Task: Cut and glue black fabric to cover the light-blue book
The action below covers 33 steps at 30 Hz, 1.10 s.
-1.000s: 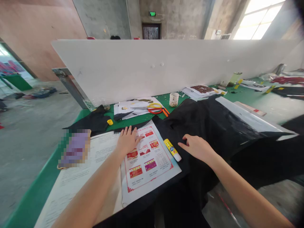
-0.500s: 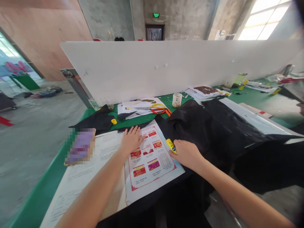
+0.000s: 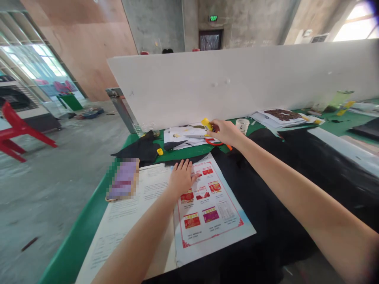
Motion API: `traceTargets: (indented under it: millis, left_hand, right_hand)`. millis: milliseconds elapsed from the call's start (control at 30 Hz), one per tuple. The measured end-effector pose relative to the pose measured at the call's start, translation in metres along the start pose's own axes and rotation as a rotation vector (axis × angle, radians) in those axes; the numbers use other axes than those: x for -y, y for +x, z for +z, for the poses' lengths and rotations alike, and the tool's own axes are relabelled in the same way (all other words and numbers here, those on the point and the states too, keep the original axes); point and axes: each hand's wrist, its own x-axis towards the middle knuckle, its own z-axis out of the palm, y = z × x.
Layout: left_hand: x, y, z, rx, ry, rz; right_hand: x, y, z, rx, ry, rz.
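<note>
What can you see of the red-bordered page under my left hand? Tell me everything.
The red-bordered page looks like thin paper, whitish with a bluish right edge. It has rows of small pictures, mostly red, one purple, over captions too small to read, with ornaments at the frame's corners. It lies roughly flat and slanted, right of the text page, with black material along its right side. The left hand rests on its upper left part, hiding some print.

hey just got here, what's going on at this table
A person has their left hand resting spread on an open booklet, over its colour-printed page. Their right hand grips a yellow glue stick near the scissors, which lie partly on some loose papers. A small yellow cap sits apart on the green table, beside black cloth.
</note>
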Motion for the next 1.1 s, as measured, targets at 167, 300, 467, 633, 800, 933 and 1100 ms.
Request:
traceTargets:
  millis: [167,300,467,633,800,933,1100]
  left_hand:
    - [0.0,0.001,0.001,0.015,-0.019,-0.026]
    - [0.001,0.001,0.006,-0.026,-0.022,-0.029]
    - [0.001,0.001,0.007,-0.029,-0.03,-0.043]
    - [0.001,0.001,0.005,-0.028,-0.055,-0.039]
    - [0.002,0.001,0.003,-0.017,-0.065,-0.041]
    - [0.002,0.001,0.003,0.001,-0.067,-0.039]
    - [0.003,0.001,0.004,0.011,-0.071,-0.038]
  right_hand:
    - [0.003,0.028,0.049,0.288,-0.478,-0.176]
    - [0.013,0.035,0.074,0.272,-0.573,-0.307]
    - [0.026,0.045,0.089,0.278,-0.654,-0.563]
    - [0.034,0.047,0.101,0.289,-0.628,-0.739]
    - [0.038,0.044,0.103,0.289,-0.636,-0.713]
    - [0.038,0.045,0.101,0.312,-0.597,-0.645]
    - [0.032,0.049,0.097,0.379,-0.587,-0.577]
